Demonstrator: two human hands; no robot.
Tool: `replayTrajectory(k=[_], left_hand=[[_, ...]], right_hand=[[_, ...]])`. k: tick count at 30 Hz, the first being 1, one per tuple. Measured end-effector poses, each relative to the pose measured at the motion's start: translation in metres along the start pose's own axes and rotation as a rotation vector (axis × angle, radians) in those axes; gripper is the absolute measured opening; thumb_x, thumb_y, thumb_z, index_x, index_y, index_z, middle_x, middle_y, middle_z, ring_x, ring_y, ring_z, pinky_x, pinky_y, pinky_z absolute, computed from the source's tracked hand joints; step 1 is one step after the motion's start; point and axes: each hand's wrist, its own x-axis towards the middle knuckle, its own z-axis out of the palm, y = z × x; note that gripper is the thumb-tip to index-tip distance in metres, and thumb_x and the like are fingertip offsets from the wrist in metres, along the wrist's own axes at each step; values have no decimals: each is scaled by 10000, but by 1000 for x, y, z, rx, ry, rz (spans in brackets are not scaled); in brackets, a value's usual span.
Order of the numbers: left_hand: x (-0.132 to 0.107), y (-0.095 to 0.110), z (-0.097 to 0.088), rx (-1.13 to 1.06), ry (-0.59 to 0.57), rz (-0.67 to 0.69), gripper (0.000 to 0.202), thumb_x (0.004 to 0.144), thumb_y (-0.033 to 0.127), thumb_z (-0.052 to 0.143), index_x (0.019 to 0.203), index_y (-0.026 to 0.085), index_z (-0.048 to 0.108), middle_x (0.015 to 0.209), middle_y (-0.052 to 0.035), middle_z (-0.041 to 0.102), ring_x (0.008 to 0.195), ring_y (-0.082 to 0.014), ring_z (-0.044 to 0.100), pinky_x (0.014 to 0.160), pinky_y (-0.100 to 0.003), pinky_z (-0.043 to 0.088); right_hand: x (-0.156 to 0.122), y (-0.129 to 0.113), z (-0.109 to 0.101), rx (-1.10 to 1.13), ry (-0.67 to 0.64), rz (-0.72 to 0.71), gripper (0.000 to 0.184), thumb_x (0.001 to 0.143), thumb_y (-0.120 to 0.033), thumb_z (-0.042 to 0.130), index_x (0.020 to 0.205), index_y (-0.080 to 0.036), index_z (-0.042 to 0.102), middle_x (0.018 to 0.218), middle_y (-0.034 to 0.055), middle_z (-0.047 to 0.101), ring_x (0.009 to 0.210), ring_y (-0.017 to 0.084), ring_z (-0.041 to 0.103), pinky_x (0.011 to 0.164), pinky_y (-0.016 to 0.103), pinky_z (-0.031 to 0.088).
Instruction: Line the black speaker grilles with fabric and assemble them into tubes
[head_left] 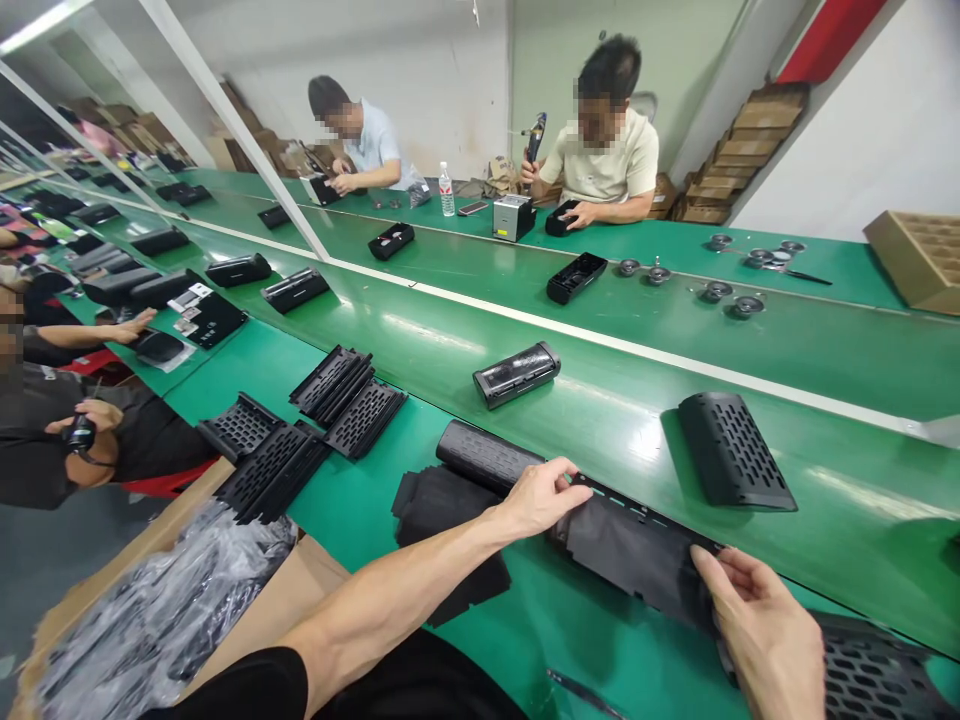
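A thin black sheet (637,550) lies over a long black speaker housing part (600,485) with a row of slots along its far edge. My left hand (544,495) pinches the sheet's left end, thumb and forefinger together at the far corner. At the other end, my right hand (765,615) grips the sheet's right edge, thumb on top; its other fingertips are partly hidden. Left of my left hand are a black perforated housing (487,455) and a stack of dark sheets (442,505). A black slotted grille (877,665) lies beside my right hand.
Slotted grilles (255,455) are piled on the green bench at left, above a carton of plastic-wrapped parts (172,610). Speaker housings (517,373) and a slotted one (735,450) sit on the green belt. A dark thin tool (585,693) lies near me. Co-workers sit across and at left.
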Motion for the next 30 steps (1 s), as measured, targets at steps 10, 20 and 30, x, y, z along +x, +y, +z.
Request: replayTrajectory(k=[10,20,30], left_hand=[[-39,-3,-33,-396,-171,-161,329,789,411,739,991,176,630,751,53,530,618,-91,498,597,-221,389],[-61,-3,-47,-443,-143,-115,326,845,421,713,1016,148,663,739,42,507,653,-86,413,635,-228,352],[-69,-3,-50,-477,-195,-150,423,811,482,773,1069,152,710,817,-4,589,739,-130,507,723,-258,426]], right_hand=[[-50,1,9,388,-201,138,671,568,-734,875,941,-232,631,683,-39,558,575,118,446,484,237,361],[-95,-15,12,489,-230,233,724,511,-681,931,1038,-255,676,824,-13,576,629,116,475,423,180,365],[-96,15,4,602,-214,248,697,552,-560,964,1132,-259,721,855,14,593,668,133,493,459,171,437]])
